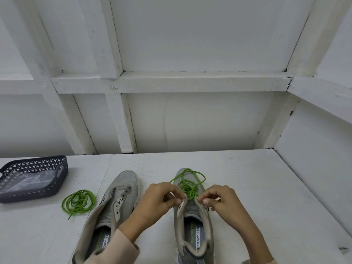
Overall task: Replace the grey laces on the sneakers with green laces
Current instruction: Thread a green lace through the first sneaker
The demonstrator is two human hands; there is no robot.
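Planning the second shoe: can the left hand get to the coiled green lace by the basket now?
Probably yes. The coiled green lace lies uncovered; only the unlaced sneaker sits between, low enough to reach over. The left hand must first release the other sneaker.

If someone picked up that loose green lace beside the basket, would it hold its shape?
Probably not: the loose green lace lies in limp, tangled loops, so it likely droops and unravels. It looks thin, so probably light. A push would likely bunch it.
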